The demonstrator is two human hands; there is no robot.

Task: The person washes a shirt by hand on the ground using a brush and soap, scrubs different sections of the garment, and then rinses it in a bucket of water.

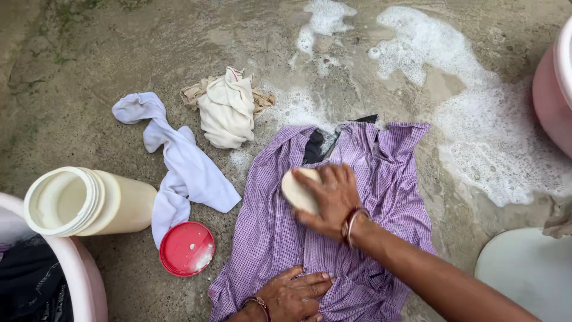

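Observation:
A wet purple checked shirt [387, 179] lies spread on the concrete ground. My right hand [330, 200] grips a pale oval bar of soap [296, 192] and presses it onto the middle of the shirt. My left hand [292, 295] lies flat on the shirt's lower part, fingers spread, holding the cloth down. Both wrists wear bangles.
A cream jar [89, 203] lies on its side at left, its red lid [186, 248] beside it. A white cloth [179, 167] and a cream bundle [227, 110] lie above. Soap foam [476, 131] spreads at right. Pink tubs [551, 89] [80, 274] stand at both edges, a white basin [530, 268] at lower right.

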